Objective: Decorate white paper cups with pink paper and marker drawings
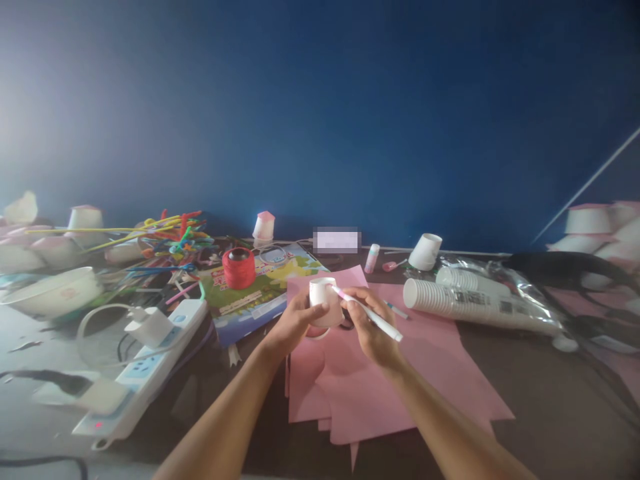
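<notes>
My left hand [297, 320] is closed round the side of a white paper cup [320, 303], its thumb across the front. In my right hand [373, 327] a white marker pen [376, 320] is gripped, its pink end against the upper right side of the cup. Both hands are above several overlapping sheets of pink paper [370, 393] on the dark table. A round, pinkish rim shows just below the cup, partly hidden by my left hand. Whether the marker leaves a line on the cup is too small to tell.
Left of the hands are a colourful book [260, 300], a red roll [239, 268], a power strip [145, 373], pipe cleaners [180, 233] and a bowl [55, 293]. Behind stand a glue stick [371, 259] and a single cup [426, 251]. Stacked cups [465, 303] in plastic lie right.
</notes>
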`<state>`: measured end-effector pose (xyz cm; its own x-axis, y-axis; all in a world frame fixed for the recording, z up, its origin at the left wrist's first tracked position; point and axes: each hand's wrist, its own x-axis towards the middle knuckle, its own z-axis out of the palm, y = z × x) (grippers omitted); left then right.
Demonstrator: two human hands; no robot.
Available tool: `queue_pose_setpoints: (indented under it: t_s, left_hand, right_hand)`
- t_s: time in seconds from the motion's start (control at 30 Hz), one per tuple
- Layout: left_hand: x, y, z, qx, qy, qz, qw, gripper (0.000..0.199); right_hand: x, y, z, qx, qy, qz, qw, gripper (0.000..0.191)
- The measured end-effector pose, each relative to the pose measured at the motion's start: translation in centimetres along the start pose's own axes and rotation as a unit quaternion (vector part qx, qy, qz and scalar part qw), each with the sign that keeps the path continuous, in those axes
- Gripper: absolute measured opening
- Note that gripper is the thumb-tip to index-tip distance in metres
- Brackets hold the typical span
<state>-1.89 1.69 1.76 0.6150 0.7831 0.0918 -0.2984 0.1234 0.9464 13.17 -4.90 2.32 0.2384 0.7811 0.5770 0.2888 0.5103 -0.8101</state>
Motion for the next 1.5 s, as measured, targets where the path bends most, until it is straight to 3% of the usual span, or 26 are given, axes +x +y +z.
queue_pose_setpoints:
  t_s: [0.2,0.8,1.1,1.5]
  left_hand:
    - [0.0,-0.2,-0.1,0.006,-0.002,0.025,1.000,0.053]
    - [0.0,0.1,-0.1,-0.042,-0.020,0.013,0.999,0.053]
    - [0.0,-0.1,-0.1,-0.041,-0.004,0.039,0.998,0.040]
    - [0.1,0.2,0.1,-0.047,-0.014,0.039,0.998,0.048]
  right_hand:
    - [0.2,0.1,-0.1,-0.015,0.009,0.010,1.000,0.017]
    - [0.4,0.1,-0.2,0.014,0.025,0.036,0.999,0.017]
    - [0.0,0.3,-0.2,0.021,0.018,0.033,0.999,0.017]
    - [-0.3,-0.9,-0.1,0.000,-0.059,-0.039,0.998,0.017]
